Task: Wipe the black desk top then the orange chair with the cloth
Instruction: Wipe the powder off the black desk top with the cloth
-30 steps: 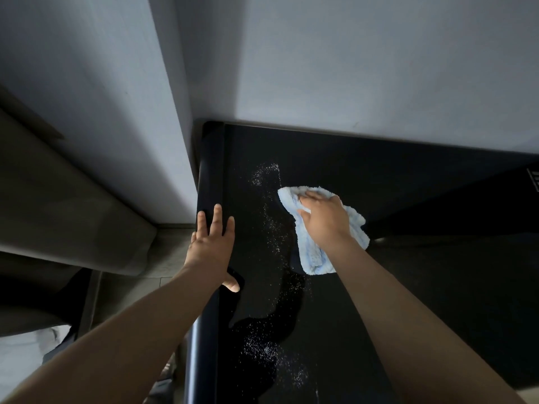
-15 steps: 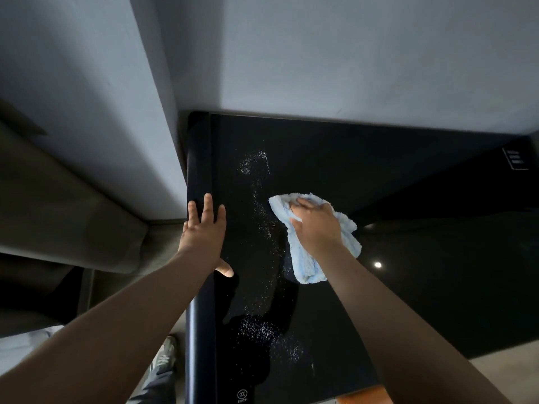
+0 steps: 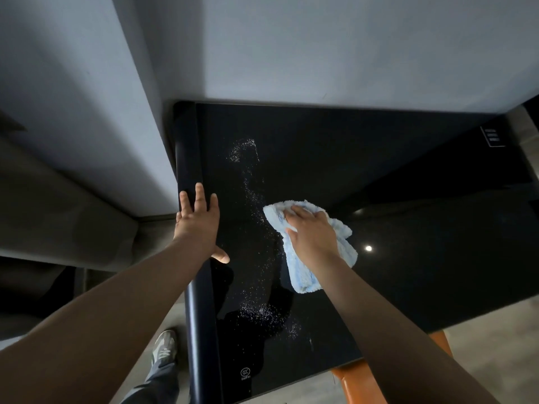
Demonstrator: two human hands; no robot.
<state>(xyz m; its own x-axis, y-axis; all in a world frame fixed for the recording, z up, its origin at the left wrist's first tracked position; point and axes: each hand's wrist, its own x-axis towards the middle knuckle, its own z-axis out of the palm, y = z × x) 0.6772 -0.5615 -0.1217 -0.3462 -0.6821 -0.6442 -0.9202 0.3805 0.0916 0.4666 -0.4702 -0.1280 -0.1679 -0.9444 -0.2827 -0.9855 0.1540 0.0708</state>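
Observation:
The glossy black desk top (image 3: 393, 176) fills the middle of the view, set into a wall corner. A trail of white specks (image 3: 253, 199) runs down its left part. My right hand (image 3: 312, 234) presses a light blue fluffy cloth (image 3: 303, 275) flat on the desk, just right of the specks. My left hand (image 3: 198, 225) lies flat with fingers spread on the desk's rounded left edge, holding nothing. Parts of the orange chair (image 3: 358, 380) stick out from under the desk's near edge at the lower right.
Grey walls (image 3: 320, 53) close off the desk at the back and left. Below the left edge I see the floor (image 3: 495, 354), my shoe (image 3: 164, 348) and trouser leg. A small printed logo (image 3: 245, 373) marks the desk's near edge.
My right hand and the cloth have slid toward me and slightly right across the desk. The view has tilted back, bringing the near edge and the orange chair into sight. My left hand stays put.

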